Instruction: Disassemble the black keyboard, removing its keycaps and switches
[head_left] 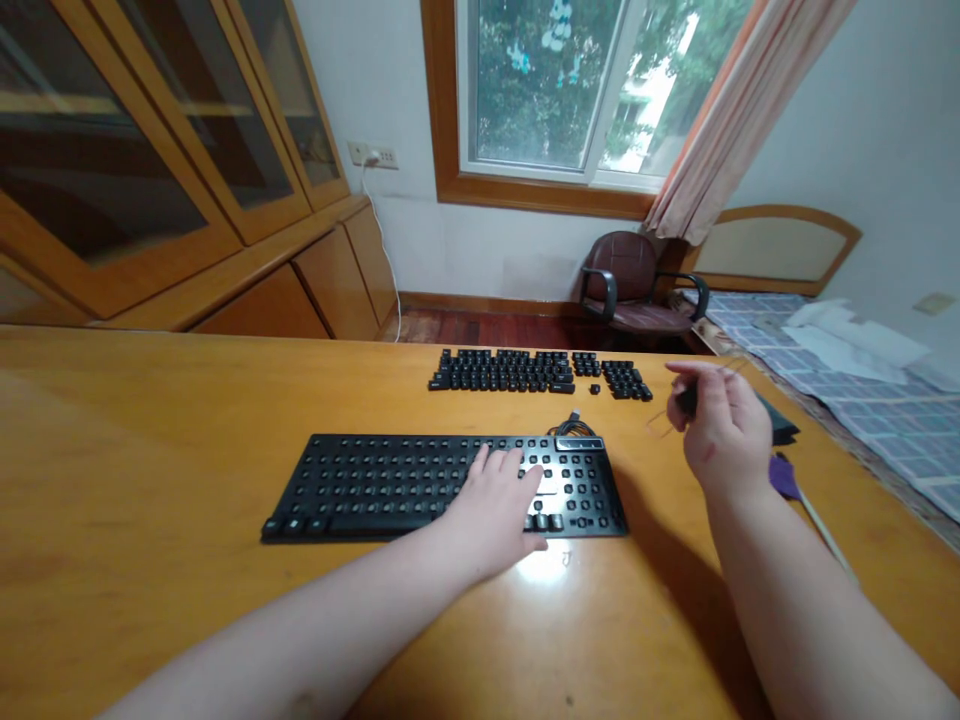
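A black keyboard lies on the table, most of its keycaps off and the bare switch posts showing. Some caps, among them the space bar, still sit along its front row. My left hand rests with fingers spread over its right half, hiding some of the posts. Off to the right and above the table, my right hand is closed in a pinch on a keycap puller with a dark body and thin wire loops. Behind the keyboard, removed black keycaps lie grouped in keyboard order.
The keyboard's coiled cable lies at its back right. Right of my right hand are a dark flat item and a purple-headed tool with a pale handle. Beyond the table stand a chair, a bed and glass-doored cabinets.
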